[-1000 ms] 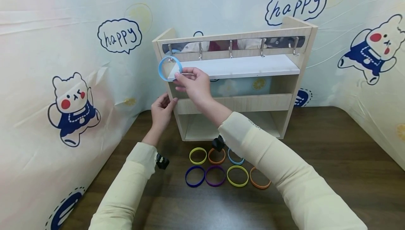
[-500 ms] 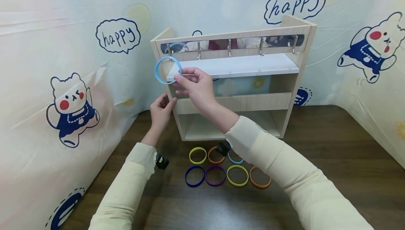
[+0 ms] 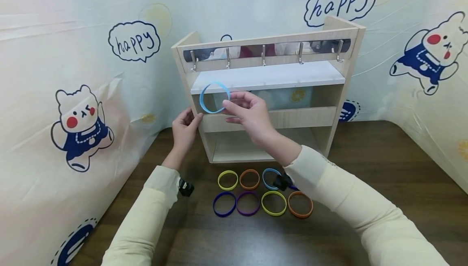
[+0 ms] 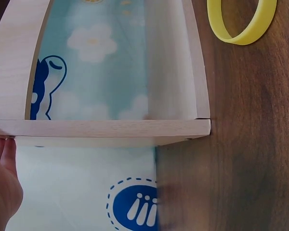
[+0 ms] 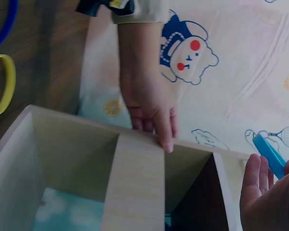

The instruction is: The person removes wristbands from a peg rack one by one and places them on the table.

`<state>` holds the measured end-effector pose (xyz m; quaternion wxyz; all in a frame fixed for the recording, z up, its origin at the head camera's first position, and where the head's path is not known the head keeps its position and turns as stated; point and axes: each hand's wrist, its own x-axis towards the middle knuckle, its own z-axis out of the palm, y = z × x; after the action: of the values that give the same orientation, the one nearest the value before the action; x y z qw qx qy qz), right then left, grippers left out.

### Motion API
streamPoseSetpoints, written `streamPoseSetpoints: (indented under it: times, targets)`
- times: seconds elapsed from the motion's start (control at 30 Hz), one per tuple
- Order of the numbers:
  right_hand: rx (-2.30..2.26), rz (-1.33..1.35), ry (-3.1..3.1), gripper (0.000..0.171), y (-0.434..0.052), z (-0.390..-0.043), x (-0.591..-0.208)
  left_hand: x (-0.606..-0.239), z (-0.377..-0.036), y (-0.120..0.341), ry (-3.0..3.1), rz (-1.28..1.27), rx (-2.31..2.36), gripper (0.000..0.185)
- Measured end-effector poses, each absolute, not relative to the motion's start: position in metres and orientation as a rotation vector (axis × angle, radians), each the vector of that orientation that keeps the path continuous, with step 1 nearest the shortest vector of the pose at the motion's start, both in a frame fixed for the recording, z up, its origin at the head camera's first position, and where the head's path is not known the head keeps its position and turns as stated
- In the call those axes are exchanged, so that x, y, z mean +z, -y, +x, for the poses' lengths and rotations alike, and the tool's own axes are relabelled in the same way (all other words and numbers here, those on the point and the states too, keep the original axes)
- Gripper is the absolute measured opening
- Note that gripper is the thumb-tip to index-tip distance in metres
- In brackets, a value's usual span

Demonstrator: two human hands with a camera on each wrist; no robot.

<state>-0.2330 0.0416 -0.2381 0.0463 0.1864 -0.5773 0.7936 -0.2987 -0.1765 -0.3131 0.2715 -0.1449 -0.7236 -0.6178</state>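
blue ring off to the left of the right-hand grip, just under the hook rail

right hand [image 3: 252,113] pinches the light blue ring [image 3: 214,97] at its right edge, so the ring sticks out left of the fingers, standing roughly upright and facing the camera. it's in front of the white shelf [image 3: 270,77] edge, below and a bit right of the leftmost hook [image 3: 193,61]. left hand [image 3: 185,130] is nearer that hook's side, fingers curled on the rack [image 3: 199,117] front edge. wrist views only catch a sliver of ring; can't tell if it touches the shelf.
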Motion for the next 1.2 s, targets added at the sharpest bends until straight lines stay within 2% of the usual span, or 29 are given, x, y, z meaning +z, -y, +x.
streamPoseSetpoints:
  times: [0.4,1.2]
  targets:
    - [2.322,0.504,1.957,0.023,-0.084,-0.222,-0.260,-0.310,-0.302,0.177,1.943,-0.411,-1.679,0.038]
    - [2.218,0.366,2.195,0.040,-0.169,-0.201,-0.308,-0.313,-0.300,0.177,1.946,-0.400,-1.653,0.036]
